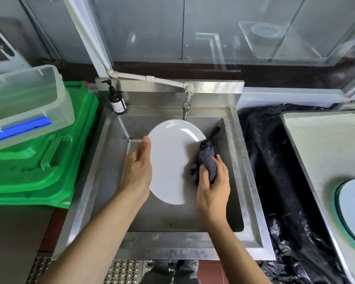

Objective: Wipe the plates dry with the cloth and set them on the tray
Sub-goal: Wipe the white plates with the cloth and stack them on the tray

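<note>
A white plate [170, 158] is held tilted over the steel sink [252, 201]. My left hand [137, 171] grips its left rim, thumb on the face of the plate. My right hand [213, 187] grips a dark grey cloth [207, 165] and presses it against the plate's right edge. At the right stands a pale tray [320, 148] with a light blue, green-rimmed plate [353, 210] lying on it, partly cut off by the frame edge.
A tap [186, 107] hangs over the back of the sink, just behind the plate. A brown pump bottle [116, 100] stands at the sink's back left corner. Green crates [45, 160] with a clear plastic box [23, 107] on top sit left. Black plastic sheeting [275, 181] lies between sink and tray.
</note>
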{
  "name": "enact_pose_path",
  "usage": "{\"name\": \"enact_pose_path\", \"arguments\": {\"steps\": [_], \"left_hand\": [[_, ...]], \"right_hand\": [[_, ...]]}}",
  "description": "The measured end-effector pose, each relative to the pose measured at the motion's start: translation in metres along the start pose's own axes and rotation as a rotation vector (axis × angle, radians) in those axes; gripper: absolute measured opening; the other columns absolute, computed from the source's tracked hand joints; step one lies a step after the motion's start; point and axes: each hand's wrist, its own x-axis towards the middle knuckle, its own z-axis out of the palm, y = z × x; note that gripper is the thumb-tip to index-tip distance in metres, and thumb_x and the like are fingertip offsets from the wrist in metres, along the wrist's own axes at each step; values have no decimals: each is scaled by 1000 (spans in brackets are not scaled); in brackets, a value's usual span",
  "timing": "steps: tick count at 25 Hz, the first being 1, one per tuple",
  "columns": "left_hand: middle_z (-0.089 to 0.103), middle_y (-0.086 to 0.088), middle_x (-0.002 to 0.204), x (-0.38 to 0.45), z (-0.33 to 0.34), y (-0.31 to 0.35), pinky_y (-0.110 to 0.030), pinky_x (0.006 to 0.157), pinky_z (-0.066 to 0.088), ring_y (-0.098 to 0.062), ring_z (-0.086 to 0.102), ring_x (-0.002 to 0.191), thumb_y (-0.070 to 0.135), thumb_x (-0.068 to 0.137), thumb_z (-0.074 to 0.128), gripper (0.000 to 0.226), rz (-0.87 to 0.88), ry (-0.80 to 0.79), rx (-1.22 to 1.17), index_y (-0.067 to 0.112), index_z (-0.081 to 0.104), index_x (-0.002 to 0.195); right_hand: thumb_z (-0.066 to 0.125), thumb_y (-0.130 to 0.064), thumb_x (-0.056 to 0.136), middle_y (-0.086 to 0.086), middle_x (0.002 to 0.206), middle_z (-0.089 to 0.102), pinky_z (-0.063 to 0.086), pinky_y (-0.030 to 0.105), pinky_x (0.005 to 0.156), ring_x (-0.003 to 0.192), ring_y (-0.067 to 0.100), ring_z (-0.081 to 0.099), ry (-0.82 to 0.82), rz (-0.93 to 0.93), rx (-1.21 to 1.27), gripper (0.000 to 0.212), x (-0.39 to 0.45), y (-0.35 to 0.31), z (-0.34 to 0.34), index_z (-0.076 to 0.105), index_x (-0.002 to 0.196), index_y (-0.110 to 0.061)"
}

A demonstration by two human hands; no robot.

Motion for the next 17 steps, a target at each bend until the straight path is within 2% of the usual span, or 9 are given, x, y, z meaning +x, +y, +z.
{"name": "enact_pose_path", "arguments": {"steps": [2,3,6,7,10,12,14,15,17], "left_hand": [[65,26,57,-1,1,-1,-16,56,50,7,59,53,54,99,49,43,0,-8,2,55,68,60],[66,26,59,0,1,-1,-19,60,50,7,60,55,55,99,50,42,-11,-10,-6,55,68,61],[68,27,64,4,1,-1,-25,73,49,11,62,61,54,99,51,40,-45,-56,-56,53,71,64],[69,27,68,3,1,-2,-27,78,51,10,64,69,53,99,53,39,-54,-69,-71,50,73,65],[76,18,91,-1,3,-4,-35,98,53,-8,69,102,49,98,56,33,-70,-74,-121,30,76,80],[78,5,95,1,4,0,-32,91,56,-14,71,99,38,101,57,26,-91,-59,-158,23,74,89],[78,-4,80,8,2,6,-23,66,58,-16,75,78,24,103,53,26,-163,-56,-251,13,72,88],[76,-7,73,12,-1,9,-21,57,57,-19,74,71,23,104,51,31,-201,-60,-302,8,71,86],[77,-10,77,15,-8,10,-24,57,57,-23,75,72,35,102,53,42,-210,-71,-305,8,77,80]], "right_hand": [[52,-42,93,-16,140,52,35,32,116,136,15,48,34,24,41,50,20,-8,1,60,139,-22],[53,-41,94,-15,138,54,37,34,114,132,17,51,38,8,35,48,29,-14,2,61,137,-22],[55,-33,95,2,140,60,39,44,114,130,24,52,15,-150,-95,46,48,-32,7,63,136,-15],[55,-31,94,5,142,60,36,45,115,133,26,51,-4,-222,-148,47,51,-40,10,63,137,-13],[56,-30,93,8,145,59,31,46,119,138,29,49,-113,-442,-222,48,49,-59,18,64,135,-9],[58,-30,90,9,145,59,30,49,120,140,29,49,-242,-563,-212,50,38,-65,21,66,134,-9],[57,-32,87,7,143,61,32,49,119,140,27,49,-372,-646,-209,52,23,-65,21,67,133,-11],[58,-32,86,6,142,62,33,48,119,139,25,50,-415,-672,-211,52,15,-62,20,67,133,-12],[59,-32,86,2,143,61,32,43,121,141,20,48,-476,-699,-205,50,2,-51,13,69,132,-14]]}}
